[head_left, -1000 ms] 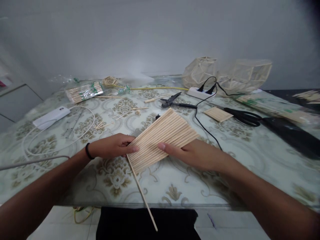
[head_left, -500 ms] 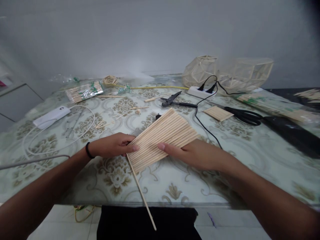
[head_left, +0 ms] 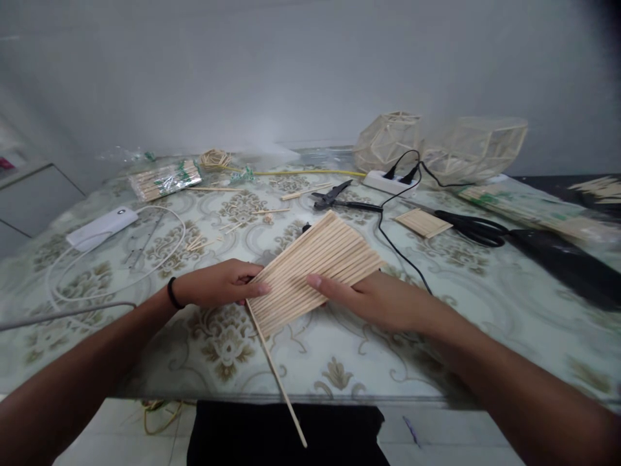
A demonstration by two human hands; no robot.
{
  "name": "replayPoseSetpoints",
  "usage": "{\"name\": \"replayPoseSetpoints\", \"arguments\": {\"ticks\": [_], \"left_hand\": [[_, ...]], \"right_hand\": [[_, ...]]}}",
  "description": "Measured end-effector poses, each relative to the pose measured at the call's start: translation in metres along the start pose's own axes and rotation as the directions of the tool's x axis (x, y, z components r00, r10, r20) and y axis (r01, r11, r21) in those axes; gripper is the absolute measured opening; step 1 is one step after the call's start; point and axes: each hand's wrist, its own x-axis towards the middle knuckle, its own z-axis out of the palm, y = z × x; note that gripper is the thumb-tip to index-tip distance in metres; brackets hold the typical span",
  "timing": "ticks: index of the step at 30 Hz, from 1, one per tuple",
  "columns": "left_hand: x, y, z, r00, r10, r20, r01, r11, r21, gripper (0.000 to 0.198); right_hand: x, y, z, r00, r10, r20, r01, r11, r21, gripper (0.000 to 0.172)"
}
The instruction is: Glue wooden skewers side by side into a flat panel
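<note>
A flat panel of wooden sticks (head_left: 315,259), laid side by side, is held tilted above the table between both hands. My left hand (head_left: 233,283) pinches its left corner, thumb on top and fingers underneath. My right hand (head_left: 373,298) grips the right side, its thumb resting on the upper face and the other fingers hidden below. One long loose stick (head_left: 279,378) slants from the left corner toward me, past the table's front edge; its upper end meets the panel by my left fingers. Behind the panel, a small dark object (head_left: 306,227) is mostly covered.
Cutting pliers (head_left: 332,196), a small stick panel (head_left: 423,222) and black scissors (head_left: 470,226) lie beyond. A power strip (head_left: 391,182) with black cords stands near stick-frame shapes (head_left: 388,142). At left are a white device (head_left: 101,228) with a cable and bagged sticks (head_left: 165,180).
Almost nothing differs. The hands keep the same grip on the panel, and the view has shifted very slightly.
</note>
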Motion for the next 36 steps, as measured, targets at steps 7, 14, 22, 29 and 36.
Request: {"name": "replayPoseSetpoints", "arguments": {"ticks": [7, 14, 22, 29, 36], "left_hand": [[-0.0002, 0.0004, 0.0006, 1.0, 0.011, -0.007, -0.01, 1.0, 0.008, 0.039], [0.0002, 0.0008, 0.001, 1.0, 0.008, -0.009, -0.008, 1.0, 0.003, 0.041], [0.0003, -0.0006, 0.0013, 1.0, 0.009, -0.022, -0.009, 1.0, -0.012, 0.042], [0.0001, 0.0024, 0.0009, 1.0, 0.005, -0.019, -0.005, 1.0, 0.0, 0.041], [0.0003, 0.0015, 0.0007, 0.999, 0.036, -0.007, -0.036, 0.999, 0.003, 0.04]], "right_hand": [[0.0002, -0.0027, -0.0006, 1.0, -0.02, -0.008, 0.02, 0.999, 0.049, 0.051], [0.002, -0.0038, 0.0014, 0.992, -0.116, -0.049, 0.118, 0.992, 0.045, 0.042], [0.0064, 0.0001, 0.0035, 0.977, -0.131, -0.168, 0.142, 0.988, 0.054, 0.037], [0.0068, -0.0033, 0.0032, 0.967, -0.174, -0.187, 0.19, 0.979, 0.073, 0.038], [0.0064, -0.0062, 0.0028, 0.961, -0.213, -0.178, 0.227, 0.972, 0.06, 0.037]]}}
